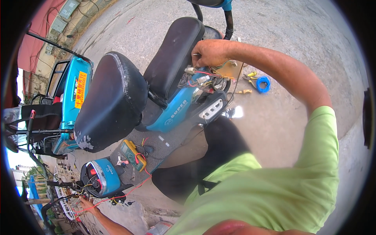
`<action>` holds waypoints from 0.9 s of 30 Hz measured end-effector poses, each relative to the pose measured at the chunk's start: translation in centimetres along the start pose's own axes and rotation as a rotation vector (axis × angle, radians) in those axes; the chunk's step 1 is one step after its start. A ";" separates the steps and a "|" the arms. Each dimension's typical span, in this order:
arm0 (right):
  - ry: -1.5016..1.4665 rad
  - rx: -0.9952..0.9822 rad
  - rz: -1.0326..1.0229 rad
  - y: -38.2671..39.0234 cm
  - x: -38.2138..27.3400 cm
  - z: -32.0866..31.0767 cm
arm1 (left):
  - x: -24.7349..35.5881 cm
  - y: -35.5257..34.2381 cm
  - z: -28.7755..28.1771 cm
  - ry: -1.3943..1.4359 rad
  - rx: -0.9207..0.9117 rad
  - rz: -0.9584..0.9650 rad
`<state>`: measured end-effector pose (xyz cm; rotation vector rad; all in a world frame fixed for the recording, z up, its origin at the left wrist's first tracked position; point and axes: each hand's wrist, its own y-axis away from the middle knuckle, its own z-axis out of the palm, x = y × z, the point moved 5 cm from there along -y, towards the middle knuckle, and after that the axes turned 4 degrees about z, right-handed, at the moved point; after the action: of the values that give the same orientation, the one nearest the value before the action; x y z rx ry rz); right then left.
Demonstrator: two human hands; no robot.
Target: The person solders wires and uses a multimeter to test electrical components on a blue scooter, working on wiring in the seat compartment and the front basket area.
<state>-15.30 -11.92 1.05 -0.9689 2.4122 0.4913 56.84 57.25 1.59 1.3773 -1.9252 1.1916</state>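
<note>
A blue electric scooter (178, 111) stands in front of me with its two black seat cushions (111, 100) raised. My right hand (211, 52) reaches under the rear cushion, fingers curled on a bundle of coloured wires and white connectors (199, 78) that spills from the body. My left hand (87, 203) is low at the left rim, beside the handlebar (64, 183). It touches a thin red lead (129, 192); its grip is too small to make out. The lead runs to a yellow-edged multimeter (133, 154) lying on the footboard, near the blue headlamp housing (100, 176).
On the concrete to the right lie yellow-handled pliers (250, 76), a coil of blue wire (263, 84) and a piece of cardboard (231, 68). Another blue vehicle with a black frame (74, 96) is parked close on the left. My dark-trousered knee (223, 143) is against the scooter.
</note>
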 end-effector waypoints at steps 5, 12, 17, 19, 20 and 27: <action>0.007 -0.025 0.003 0.4 -0.5 -0.1 | 0.1 0.2 0.0 0.008 0.042 0.022; 0.006 -0.003 -0.020 0.0 0.7 0.0 | 1.1 0.5 0.9 0.005 0.023 0.015; -0.010 0.017 -0.023 -0.3 0.9 -0.3 | 0.2 0.2 1.4 0.015 0.037 -0.002; 0.016 0.005 -0.045 -0.6 0.4 -0.1 | -0.7 0.7 2.3 0.023 0.059 0.002; 0.004 -0.022 -0.055 -1.1 -0.8 0.3 | -1.7 0.4 -0.7 -0.016 0.093 0.002; -0.190 -0.037 -0.078 -1.2 4.0 1.2 | 3.6 1.8 2.2 0.047 0.113 0.030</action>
<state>-16.54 -14.33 -2.30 -0.9815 2.1958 0.5745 54.04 53.73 2.66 1.3683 -1.8779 1.3538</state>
